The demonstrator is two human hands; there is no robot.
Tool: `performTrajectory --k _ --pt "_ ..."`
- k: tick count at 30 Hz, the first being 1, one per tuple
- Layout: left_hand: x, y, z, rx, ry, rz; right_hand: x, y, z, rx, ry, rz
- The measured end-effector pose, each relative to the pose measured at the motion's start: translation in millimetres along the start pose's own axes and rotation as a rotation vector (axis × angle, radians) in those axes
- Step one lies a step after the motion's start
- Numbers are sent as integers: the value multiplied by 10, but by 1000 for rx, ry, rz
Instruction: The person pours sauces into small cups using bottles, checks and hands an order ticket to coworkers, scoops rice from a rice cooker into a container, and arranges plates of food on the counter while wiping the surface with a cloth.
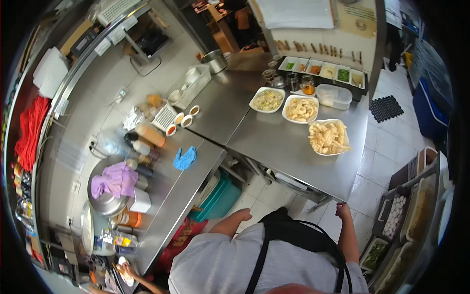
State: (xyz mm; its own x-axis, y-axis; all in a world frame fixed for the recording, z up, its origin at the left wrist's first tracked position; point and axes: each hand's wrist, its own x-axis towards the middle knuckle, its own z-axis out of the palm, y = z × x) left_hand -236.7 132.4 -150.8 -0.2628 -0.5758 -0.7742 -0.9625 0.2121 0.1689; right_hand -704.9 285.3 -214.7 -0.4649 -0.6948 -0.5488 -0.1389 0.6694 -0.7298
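Observation:
My left hand (243,214) hangs in the air at my side, fingers curled in, above the floor near the teal bin; whether it holds anything is too small to tell. At the front right corner of the steel table (303,171), my right hand (343,209) is closed, its contents not visible. Beyond it on the table are a white bowl of fried pieces (328,137), a bowl of pale strips (300,109) and a bowl of chopped mix (268,100). A blue glove (185,158) lies on the left counter.
Sauce cups (186,120), bottles (150,134) and a purple cloth (115,181) stand or lie along the left counter. A garnish tray (343,73) lines the table's back. A teal bin (218,196) is below. Another person's hand (128,269) is near a plate at lower left.

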Motion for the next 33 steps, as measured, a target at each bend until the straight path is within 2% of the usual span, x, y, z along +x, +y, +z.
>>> performTrajectory --k 3,5,7,9,11,13,15,18,21,22,23,24,25,28,31,32,33 --pt "89 -148 -86 -125 97 51 -120 0 142 35 -19 24" --pt "376 -244 -145 -176 73 81 -134 362 318 -349 -225 74" --pt "599 -124 -353 -197 24 166 -241 798 588 -763 -226 164" --pt "848 27 -567 -242 -55 237 -655 637 562 -647 -80 387" --pt "986 199 -819 -280 -153 286 -727 875 687 -471 9 365" --pt "1099 415 -1063 -298 -247 326 -957 986 696 -373 40 510" --pt "1198 655 -1295 -341 -337 354 -1523 848 803 -190 300 581" --pt "1344 1002 -1519 -319 -428 405 -1862 1045 1257 -150 322 647" --pt "1522 1300 -1564 -103 -364 453 -2416 900 1921 57 563 680" --pt "1539 1386 -1463 -55 -330 467 -2931 296 1923 512 682 739" --pt "1438 1439 -1390 -175 -315 511 -3318 -12 1887 623 759 743" --pt "1295 1489 -1330 -247 -382 548 -3457 290 2003 469 1010 818" --pt "1133 1535 -1265 -319 -443 585 -3395 1139 2182 59 1471 695" --pt "549 1524 -1007 84 -481 737 -5073 -99 1377 329 1901 938" --pt "609 1322 -678 384 -347 907 -6147 -418 828 149 2192 854" --pt "780 1301 -500 209 -373 957 -6384 -376 679 144 2246 861" --pt "922 1141 -376 251 -245 1000 -6593 -101 548 172 2248 901"
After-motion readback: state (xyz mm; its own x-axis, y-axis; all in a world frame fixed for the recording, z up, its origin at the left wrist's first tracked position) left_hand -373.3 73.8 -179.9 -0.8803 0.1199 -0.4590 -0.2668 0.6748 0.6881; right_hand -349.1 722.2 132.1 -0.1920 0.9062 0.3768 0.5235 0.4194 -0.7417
